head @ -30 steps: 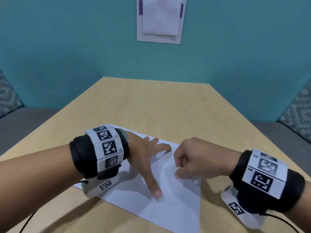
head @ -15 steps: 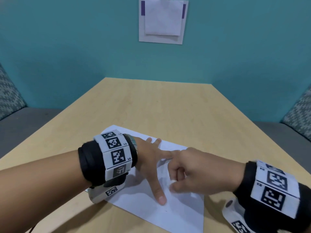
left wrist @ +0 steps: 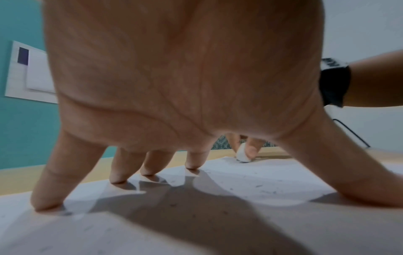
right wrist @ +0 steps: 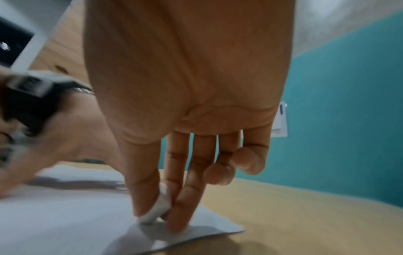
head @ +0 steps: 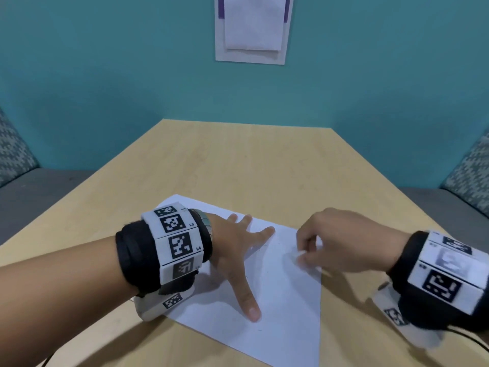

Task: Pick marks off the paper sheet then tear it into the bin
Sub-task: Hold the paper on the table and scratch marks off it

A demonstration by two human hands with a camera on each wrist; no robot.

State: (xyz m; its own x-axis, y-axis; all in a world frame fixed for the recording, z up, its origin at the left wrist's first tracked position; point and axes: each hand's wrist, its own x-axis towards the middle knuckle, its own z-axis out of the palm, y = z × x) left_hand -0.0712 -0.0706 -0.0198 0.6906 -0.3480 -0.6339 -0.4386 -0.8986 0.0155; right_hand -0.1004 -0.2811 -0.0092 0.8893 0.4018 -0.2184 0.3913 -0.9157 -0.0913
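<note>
A white paper sheet (head: 277,295) lies flat on the wooden table (head: 238,160). My left hand (head: 238,250) presses on the sheet's left part with fingers spread and straight; its fingertips (left wrist: 117,177) touch the paper (left wrist: 250,179), which carries small grey specks. My right hand (head: 336,239) pinches a small white eraser (right wrist: 159,208) between thumb and fingers and holds it against the sheet (right wrist: 65,215) near its far right corner. The eraser (left wrist: 243,155) also shows in the left wrist view, touching the paper. No bin is in view.
A white panel with a paper pad (head: 251,30) hangs on the teal wall behind the table. Patterned seat cushions (head: 471,176) flank the table on both sides. A black cable (head: 473,345) runs from my right wristband along the table's near edge.
My right hand with the eraser moved left to my left fingertips, then back right and away across the sheet. My left hand stayed pressed on the paper.
</note>
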